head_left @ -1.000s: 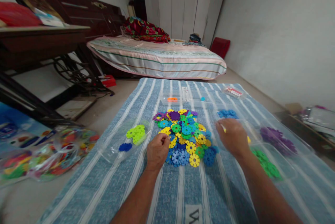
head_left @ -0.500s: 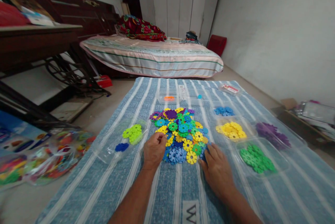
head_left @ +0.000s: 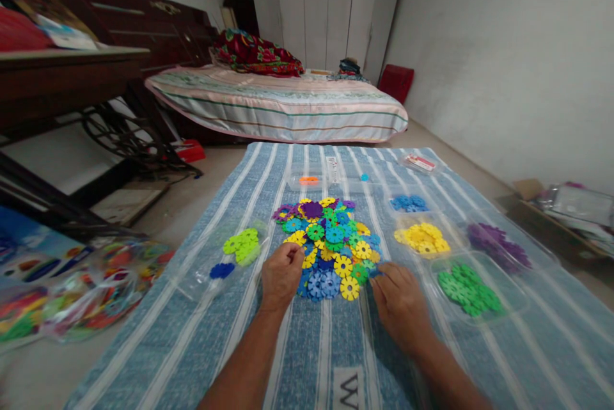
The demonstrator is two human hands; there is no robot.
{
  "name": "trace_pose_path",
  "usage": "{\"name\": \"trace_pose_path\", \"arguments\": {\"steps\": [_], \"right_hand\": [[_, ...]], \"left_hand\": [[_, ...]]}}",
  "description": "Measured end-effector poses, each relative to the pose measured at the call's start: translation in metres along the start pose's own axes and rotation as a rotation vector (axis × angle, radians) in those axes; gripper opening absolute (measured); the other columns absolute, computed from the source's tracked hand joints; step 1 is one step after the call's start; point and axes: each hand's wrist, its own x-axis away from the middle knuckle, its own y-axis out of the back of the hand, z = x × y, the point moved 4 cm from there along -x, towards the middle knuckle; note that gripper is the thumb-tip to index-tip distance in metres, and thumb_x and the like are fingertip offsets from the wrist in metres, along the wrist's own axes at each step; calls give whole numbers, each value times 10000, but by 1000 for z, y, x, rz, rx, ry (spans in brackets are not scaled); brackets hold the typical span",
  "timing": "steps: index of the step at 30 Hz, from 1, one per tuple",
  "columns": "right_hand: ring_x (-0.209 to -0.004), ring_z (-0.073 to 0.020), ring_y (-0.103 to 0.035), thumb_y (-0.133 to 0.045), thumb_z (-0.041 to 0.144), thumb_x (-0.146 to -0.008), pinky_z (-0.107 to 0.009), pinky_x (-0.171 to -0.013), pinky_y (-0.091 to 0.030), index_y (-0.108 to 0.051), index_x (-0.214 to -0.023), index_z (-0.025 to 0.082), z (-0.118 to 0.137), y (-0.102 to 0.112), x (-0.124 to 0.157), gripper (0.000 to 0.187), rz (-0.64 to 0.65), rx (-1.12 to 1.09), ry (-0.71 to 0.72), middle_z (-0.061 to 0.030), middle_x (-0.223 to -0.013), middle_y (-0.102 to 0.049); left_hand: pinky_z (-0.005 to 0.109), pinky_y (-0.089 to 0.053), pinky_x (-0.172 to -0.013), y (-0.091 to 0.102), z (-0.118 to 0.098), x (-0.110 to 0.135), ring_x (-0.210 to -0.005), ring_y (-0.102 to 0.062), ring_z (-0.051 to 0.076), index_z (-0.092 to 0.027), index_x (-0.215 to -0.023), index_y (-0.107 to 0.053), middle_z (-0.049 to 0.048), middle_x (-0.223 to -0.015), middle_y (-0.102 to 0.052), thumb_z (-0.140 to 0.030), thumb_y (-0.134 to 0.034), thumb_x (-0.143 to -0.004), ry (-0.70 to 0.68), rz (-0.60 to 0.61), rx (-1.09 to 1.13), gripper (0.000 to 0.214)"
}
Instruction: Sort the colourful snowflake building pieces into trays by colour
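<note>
A heaped pile of flower-shaped plastic discs (head_left: 334, 231) in yellow, blue, green and purple lies in the middle of the cloth. At its left edge my left hand (head_left: 282, 274) rests with curled fingers; whatever they may hold is hidden. My right hand (head_left: 400, 295) is at the pile's lower right, thumb and fingers pinching a blue disc (head_left: 376, 273). Clear trays on the right hold green discs (head_left: 470, 290), yellow discs (head_left: 423, 238), purple discs (head_left: 499, 245) and blue discs (head_left: 409, 203). To the left, another clear tray (head_left: 194, 275) bears lime discs (head_left: 242, 245) and dark blue ones (head_left: 222, 270).
Behind the pile, a clear tray holds orange discs (head_left: 308, 180), and a light blue disc (head_left: 364, 177) lies to their right. A small clear box (head_left: 420, 163) is at the far right corner. Bags of colourful pieces (head_left: 105, 295) stand left of the striped cloth (head_left: 192, 359).
My right hand's fingers have drawn together, and a blue disc now shows at their tips. My left hand stays at the pile's left edge. The view has shifted very slightly.
</note>
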Motion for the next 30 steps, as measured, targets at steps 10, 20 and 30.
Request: {"name": "trace_pose_path", "arguments": {"steps": [10, 20, 30], "right_hand": [[-786, -210, -531, -450, 297, -888, -358, -728, -386, -621, -830, 132, -81, 42, -109, 244, -223, 283, -241, -107, -784, -614], [-889, -201, -550, -510, 278, -836, -341, -802, -458, -622, -768, 195, -24, -20, -34, 155, 213, -99, -113, -64, -880, -616], [-1157, -263, -465, -576, 218, -777, -438, -978, -408, -648, -935, 158, -10, -31, -9, 183, 173, -120, -118, -114, -1095, -595]], "left_hand": [[212, -388, -603, 1, 0, 0, -607, -571, 119, -210, -690, -593, -33, -624, -617, -345, -494, -764, -2, -3, 4, 183], [199, -391, -584, -2, 2, 1, -599, -569, 112, -210, -688, -591, -30, -630, -626, -345, -490, -766, -23, -12, 20, 186], [204, -401, -608, -1, 0, 1, -604, -576, 114, -214, -693, -592, -37, -619, -622, -341, -494, -760, -18, -7, 21, 174]]}}
